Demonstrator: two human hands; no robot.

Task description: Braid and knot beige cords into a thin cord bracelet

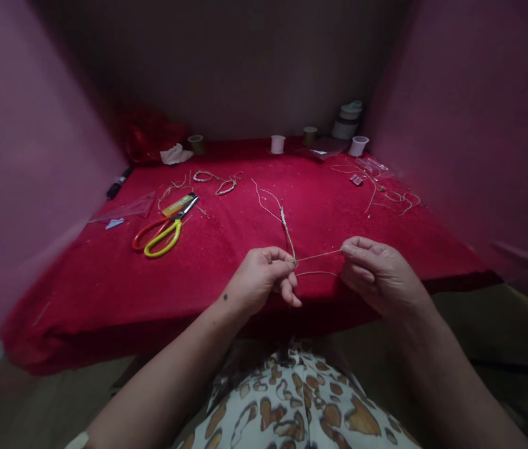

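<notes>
My left hand pinches a braided cord bracelet near its lower end, close to the table's front edge. From there the bracelet runs up and away over the red cloth, with two thin loose strands at its far end. A tan cord stretches taut to the right, where my right hand grips it between thumb and finger. Another loose strand curves below it between the hands. Scissors with one red and one yellow handle lie to the left, beside a yellow card.
Two finished-looking cord bracelets lie toward the back left. Thread spools and a lidded bottle stand along the back. Tangled cord is at the right. A clear plastic bag rests on the left. Walls close in on both sides.
</notes>
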